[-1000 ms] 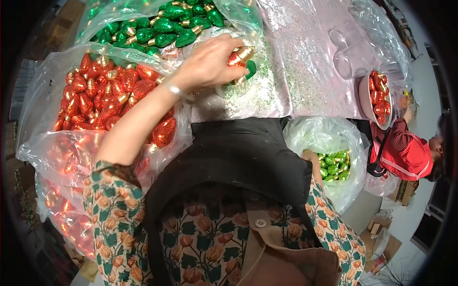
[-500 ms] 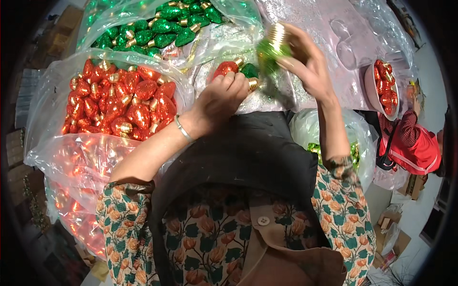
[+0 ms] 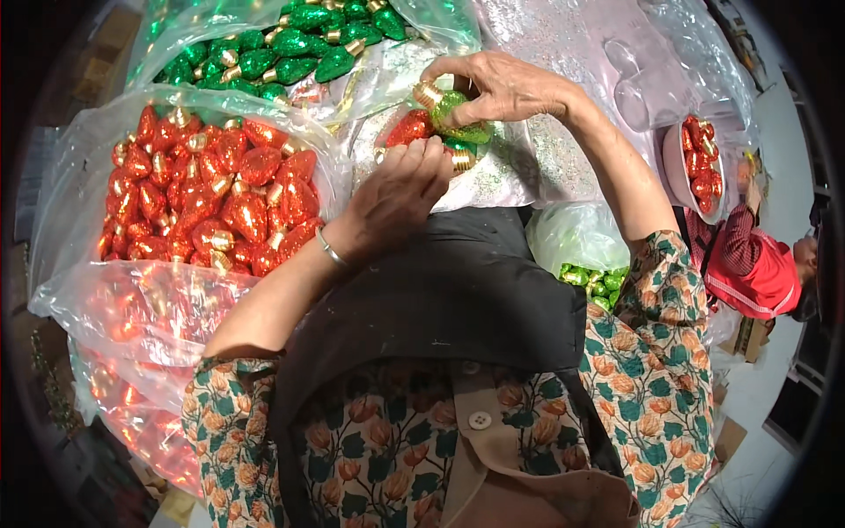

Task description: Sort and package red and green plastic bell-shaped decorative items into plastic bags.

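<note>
Head view: a light-green glittered ornament [image 3: 469, 121] with a gold cap is over the table [image 3: 572, 154], clamped between the thumb and fingers of the right hand [image 3: 515, 90]. Just beside it are a red ornament [image 3: 408, 128] and a partly hidden dark-green ornament [image 3: 457, 145]. The left hand [image 3: 400, 183] curls against these; whether its grip is closed on one cannot be told. Farther left, red bulbs [image 3: 207, 198] fill a clear bag [image 3: 66, 185]; dark-green bulbs [image 3: 295, 68] lie beyond. Rightward stands a pink bowl [image 3: 675, 172] of red ones.

Red-clad co-worker [image 3: 751, 271] near cardboard box [image 3: 753, 340]
</note>
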`<action>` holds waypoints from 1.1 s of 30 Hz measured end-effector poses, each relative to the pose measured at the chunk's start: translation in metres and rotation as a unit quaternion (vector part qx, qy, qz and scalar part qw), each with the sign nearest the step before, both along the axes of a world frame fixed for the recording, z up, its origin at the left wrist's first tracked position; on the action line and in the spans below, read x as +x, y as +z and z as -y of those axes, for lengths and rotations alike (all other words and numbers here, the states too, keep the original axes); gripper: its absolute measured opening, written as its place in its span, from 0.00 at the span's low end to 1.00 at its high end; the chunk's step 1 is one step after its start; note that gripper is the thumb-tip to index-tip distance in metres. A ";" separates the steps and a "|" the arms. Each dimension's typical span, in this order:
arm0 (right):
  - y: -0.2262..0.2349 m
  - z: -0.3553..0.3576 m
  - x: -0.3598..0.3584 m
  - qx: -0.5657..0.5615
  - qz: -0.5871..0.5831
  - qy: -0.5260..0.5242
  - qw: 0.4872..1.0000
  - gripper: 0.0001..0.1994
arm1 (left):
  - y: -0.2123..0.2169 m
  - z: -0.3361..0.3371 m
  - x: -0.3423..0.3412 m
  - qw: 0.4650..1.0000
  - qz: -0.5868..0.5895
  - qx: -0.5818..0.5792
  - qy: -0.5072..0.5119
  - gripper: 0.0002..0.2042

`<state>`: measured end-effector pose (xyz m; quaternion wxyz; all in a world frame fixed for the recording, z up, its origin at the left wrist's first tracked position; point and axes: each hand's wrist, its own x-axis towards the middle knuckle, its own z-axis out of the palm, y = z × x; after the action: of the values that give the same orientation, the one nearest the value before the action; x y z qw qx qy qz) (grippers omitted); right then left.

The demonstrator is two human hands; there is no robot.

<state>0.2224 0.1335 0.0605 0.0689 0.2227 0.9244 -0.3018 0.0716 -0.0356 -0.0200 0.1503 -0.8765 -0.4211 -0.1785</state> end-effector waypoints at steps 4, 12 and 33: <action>-0.019 -0.008 0.010 0.030 -0.117 -0.010 0.993 0.28 | 0.007 -0.005 0.001 0.998 0.039 -0.035 -0.024 0.19; -0.005 -0.009 0.008 -0.007 -0.037 0.011 0.999 0.24 | 0.010 -0.009 0.002 0.998 -0.009 -0.061 -0.015 0.20; -0.026 0.030 0.018 0.212 -0.040 0.033 0.976 0.05 | 0.007 -0.009 -0.012 0.989 0.105 -0.092 -0.039 0.19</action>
<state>0.2402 0.1033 0.0348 -0.0074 0.1894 0.9762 -0.1057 0.0600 -0.0268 -0.0126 0.0163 -0.8787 -0.4147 -0.2359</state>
